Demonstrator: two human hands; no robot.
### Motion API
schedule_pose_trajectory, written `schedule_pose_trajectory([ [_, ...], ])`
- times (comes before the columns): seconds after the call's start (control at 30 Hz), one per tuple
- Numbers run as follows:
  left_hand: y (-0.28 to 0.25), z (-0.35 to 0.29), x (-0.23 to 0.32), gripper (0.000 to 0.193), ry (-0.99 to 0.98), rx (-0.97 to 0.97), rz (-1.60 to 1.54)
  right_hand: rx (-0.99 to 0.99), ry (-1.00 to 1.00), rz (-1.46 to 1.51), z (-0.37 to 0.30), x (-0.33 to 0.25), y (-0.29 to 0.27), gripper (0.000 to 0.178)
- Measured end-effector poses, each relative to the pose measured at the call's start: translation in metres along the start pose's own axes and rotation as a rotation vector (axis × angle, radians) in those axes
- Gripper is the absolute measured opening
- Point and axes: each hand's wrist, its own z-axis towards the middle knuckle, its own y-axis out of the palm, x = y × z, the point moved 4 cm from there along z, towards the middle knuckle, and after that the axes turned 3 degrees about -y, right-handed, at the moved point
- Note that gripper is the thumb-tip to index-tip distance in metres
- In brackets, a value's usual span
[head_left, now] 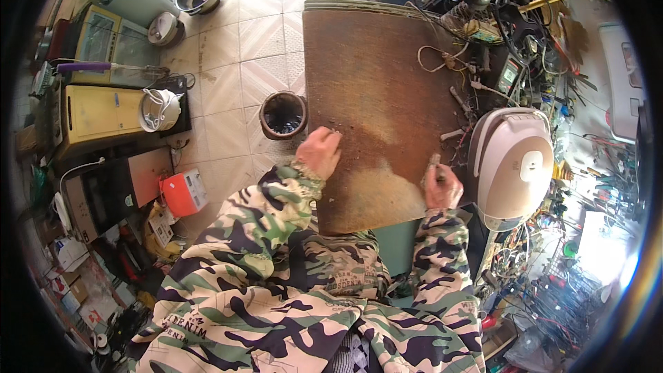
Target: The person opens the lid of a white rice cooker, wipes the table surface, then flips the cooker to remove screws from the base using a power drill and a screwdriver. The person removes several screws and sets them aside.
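Left hand [319,152] curled on brown board [373,83], right hand [442,188] gripping small tool [434,163].

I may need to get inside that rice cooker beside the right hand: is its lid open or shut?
Shut. The rice cooker shows its domed lid flat down, no inner pot visible, next to the right hand.

A worn board [373,90] lies on the bench, reaching from its near edge to its far edge. The left hand [319,152] rests on the board's left edge, the right hand [442,186] near its right edge. A rice cooker [511,166] stands just right of the board. Tangled wires and tools [511,48] crowd the far right corner. A round pot [283,115] stands on the floor by the board's left edge.
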Motion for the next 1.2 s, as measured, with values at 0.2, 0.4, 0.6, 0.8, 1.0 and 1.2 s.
schedule_pose_trajectory([
  [0.2,-0.092,-0.072,-0.078,0.028,-0.412,0.175,-0.018,-0.058,-0.2,0.099,-0.008,-0.127,0.044,0.016],
  [0.4,-0.096,-0.239,-0.163,0.029,-0.718,0.144,0.11,-0.168,-0.298,0.237,-0.004,-0.221,0.082,0.015],
  [0.6,-0.061,-0.353,-0.174,0.033,-1.007,0.123,0.035,-0.202,-0.265,0.398,0.016,-0.255,0.105,0.017],
  [0.8,-0.03,-0.399,-0.188,0.036,-1.206,0.072,-0.091,-0.169,-0.014,0.849,0.062,-0.19,0.08,0.014],
  [1.0,-0.023,-0.403,-0.199,0.039,-1.325,0.002,-0.132,0.058,-0.267,0.039,0.103,-0.066,0.029,0.02],
  [1.2,-0.022,-0.409,-0.212,0.039,-1.294,0.028,-0.194,-0.049,-0.479,-0.186,0.081,-0.104,0.074,0.019],
])
